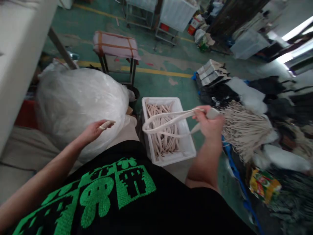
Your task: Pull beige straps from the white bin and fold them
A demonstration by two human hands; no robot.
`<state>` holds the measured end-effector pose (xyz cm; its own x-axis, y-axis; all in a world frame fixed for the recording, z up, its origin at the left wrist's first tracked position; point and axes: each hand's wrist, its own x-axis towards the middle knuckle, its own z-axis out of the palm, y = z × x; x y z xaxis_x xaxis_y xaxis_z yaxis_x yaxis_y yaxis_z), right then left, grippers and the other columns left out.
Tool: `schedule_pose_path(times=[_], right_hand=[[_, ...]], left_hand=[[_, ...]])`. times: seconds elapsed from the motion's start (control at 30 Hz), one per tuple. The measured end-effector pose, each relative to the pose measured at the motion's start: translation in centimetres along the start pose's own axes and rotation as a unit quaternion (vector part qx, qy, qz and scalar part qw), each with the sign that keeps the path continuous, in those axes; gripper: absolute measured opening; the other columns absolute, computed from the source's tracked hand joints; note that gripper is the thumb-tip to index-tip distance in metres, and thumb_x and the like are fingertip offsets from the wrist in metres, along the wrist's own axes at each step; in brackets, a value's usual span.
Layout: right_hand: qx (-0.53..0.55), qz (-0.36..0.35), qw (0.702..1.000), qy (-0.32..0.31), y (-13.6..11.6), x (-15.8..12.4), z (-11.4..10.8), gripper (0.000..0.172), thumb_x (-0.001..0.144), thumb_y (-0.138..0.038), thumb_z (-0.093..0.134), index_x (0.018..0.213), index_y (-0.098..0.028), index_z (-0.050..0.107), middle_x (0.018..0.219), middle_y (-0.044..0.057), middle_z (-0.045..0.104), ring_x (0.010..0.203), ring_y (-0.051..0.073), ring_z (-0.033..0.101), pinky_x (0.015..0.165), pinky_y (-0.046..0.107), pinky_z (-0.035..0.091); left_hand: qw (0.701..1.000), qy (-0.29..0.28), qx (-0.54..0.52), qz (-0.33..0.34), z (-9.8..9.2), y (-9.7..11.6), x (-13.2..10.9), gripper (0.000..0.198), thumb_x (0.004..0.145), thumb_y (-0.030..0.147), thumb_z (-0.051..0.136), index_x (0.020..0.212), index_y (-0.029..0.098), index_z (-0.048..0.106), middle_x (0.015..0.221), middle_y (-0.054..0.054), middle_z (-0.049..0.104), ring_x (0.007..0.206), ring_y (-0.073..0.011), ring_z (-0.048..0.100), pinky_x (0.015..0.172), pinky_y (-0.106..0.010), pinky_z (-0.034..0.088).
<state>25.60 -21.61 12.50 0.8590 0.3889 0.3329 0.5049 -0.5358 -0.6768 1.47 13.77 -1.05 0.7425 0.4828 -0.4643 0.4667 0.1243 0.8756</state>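
Note:
My left hand [94,132] pinches a short beige strap piece [107,124] in front of a large clear plastic bag [78,111] stuffed with something pale. My right hand [210,122] grips a long beige strap [168,117], which loops out over a white plastic crate [161,100]. The crate is packed with several similar beige straps [161,130]. To the right of my right hand lies a thick bundle of beige cords [244,130], touching neither hand. Its far ends are hidden among dark fabric.
Black and white fabric heaps [246,94] with stacked cardboard pieces [211,72] lie to the right, beside a printed snack bag [265,186]. A strapped cushioned stool [114,45] stands ahead on the green floor. A white panel [19,49] rises at the left.

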Motion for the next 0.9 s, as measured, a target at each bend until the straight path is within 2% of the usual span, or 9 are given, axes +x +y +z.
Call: schedule_pose_path(times=[0.13, 0.2, 0.3, 0.4, 0.47, 0.57, 0.63, 0.7, 0.9], right_hand=[[-0.137, -0.050, 0.989, -0.032, 3.6, 2.6, -3.8, 0.025, 0.096, -0.048, 0.070, 0.085, -0.027, 0.077, 0.068, 0.010, 0.073, 0.060, 0.020, 0.064, 0.060, 0.034, 0.042], [-0.161, -0.085, 0.982, -0.058, 5.8, 3.7, -3.9, 0.024, 0.097, -0.049, 0.069, 0.087, -0.030, 0.078, 0.069, 0.007, 0.074, 0.061, 0.020, 0.065, 0.059, 0.033, 0.040], [-0.181, -0.096, 0.975, -0.089, 8.2, 4.3, -1.7, 0.024, 0.097, -0.051, 0.068, 0.100, -0.030, 0.078, 0.062, 0.002, 0.069, 0.053, 0.021, 0.059, 0.055, 0.030, 0.038], [-0.150, -0.021, 0.979, -0.139, 8.5, 3.5, 2.3, 0.035, 0.103, -0.054, 0.057, 0.109, -0.026, 0.077, 0.067, 0.002, 0.073, 0.052, 0.021, 0.061, 0.057, 0.032, 0.046], [-0.105, 0.034, 0.975, -0.193, 7.6, 2.3, 5.6, 0.045, 0.104, -0.056, 0.051, 0.113, -0.021, 0.077, 0.073, 0.005, 0.076, 0.054, 0.022, 0.064, 0.062, 0.036, 0.052], [-0.060, 0.064, 0.958, -0.272, 5.6, 0.0, 10.5, 0.049, 0.102, -0.057, 0.051, 0.116, -0.018, 0.077, 0.072, 0.006, 0.076, 0.062, 0.023, 0.068, 0.068, 0.036, 0.055], [-0.028, 0.062, 0.947, -0.314, 4.3, -1.5, 13.2, 0.048, 0.102, -0.056, 0.051, 0.115, -0.018, 0.078, 0.072, 0.004, 0.076, 0.066, 0.022, 0.070, 0.071, 0.033, 0.056], [0.013, 0.054, 0.933, -0.355, 3.1, -3.0, 15.3, 0.047, 0.102, -0.054, 0.050, 0.115, -0.018, 0.078, 0.073, 0.004, 0.076, 0.067, 0.020, 0.071, 0.071, 0.030, 0.055], [0.123, 0.094, 0.890, -0.429, 0.8, -6.0, 18.7, 0.048, 0.100, -0.057, 0.051, 0.114, -0.017, 0.076, 0.072, 0.003, 0.075, 0.059, 0.015, 0.064, 0.058, 0.023, 0.051]], left_hand=[[0.965, 0.154, 0.212, 0.026, -6.4, -0.4, 1.4, 0.009, 0.079, 0.014, 0.086, 0.079, 0.021, 0.082, 0.073, -0.002, 0.073, 0.082, -0.0215, 0.067, 0.067, -0.018, 0.044], [0.936, 0.143, 0.321, 0.013, -8.9, -0.9, 1.4, 0.007, 0.083, 0.023, 0.085, 0.080, 0.019, 0.080, 0.067, 0.000, 0.066, 0.080, -0.0204, 0.064, 0.066, -0.019, 0.040], [0.922, 0.098, 0.373, -0.026, -10.7, -2.3, 1.7, 0.030, 0.087, 0.040, 0.081, 0.070, 0.016, 0.075, 0.063, -0.001, 0.062, 0.079, -0.0211, 0.064, 0.068, -0.021, 0.039], [0.915, 0.051, 0.393, -0.077, -9.5, -4.4, 2.8, 0.047, 0.078, 0.050, 0.086, 0.051, 0.019, 0.063, 0.060, -0.008, 0.066, 0.079, -0.0273, 0.067, 0.070, -0.027, 0.046], [0.906, 0.014, 0.412, -0.092, -7.6, -5.9, 3.6, 0.042, 0.070, 0.050, 0.091, 0.054, 0.020, 0.067, 0.066, -0.012, 0.072, 0.085, -0.0326, 0.071, 0.077, -0.032, 0.050], [0.892, -0.017, 0.443, -0.090, -4.2, -7.7, 4.2, 0.036, 0.073, 0.048, 0.087, 0.093, 0.018, 0.083, 0.099, -0.017, 0.082, 0.106, -0.0383, 0.072, 0.090, -0.036, 0.051], [0.883, -0.018, 0.460, -0.090, -2.5, -8.7, 4.3, 0.048, 0.081, 0.046, 0.080, 0.119, 0.016, 0.080, 0.115, -0.020, 0.080, 0.114, -0.0402, 0.071, 0.093, -0.038, 0.051], [0.876, -0.018, 0.474, -0.092, -1.6, -9.4, 4.4, 0.049, 0.087, 0.042, 0.073, 0.127, 0.015, 0.078, 0.120, -0.021, 0.079, 0.115, -0.0410, 0.071, 0.092, -0.039, 0.052], [0.870, -0.029, 0.484, -0.089, -1.7, -9.0, 4.4, 0.027, 0.092, 0.030, 0.062, 0.098, 0.018, 0.086, 0.104, -0.018, 0.083, 0.096, -0.0348, 0.076, 0.075, -0.033, 0.049]])
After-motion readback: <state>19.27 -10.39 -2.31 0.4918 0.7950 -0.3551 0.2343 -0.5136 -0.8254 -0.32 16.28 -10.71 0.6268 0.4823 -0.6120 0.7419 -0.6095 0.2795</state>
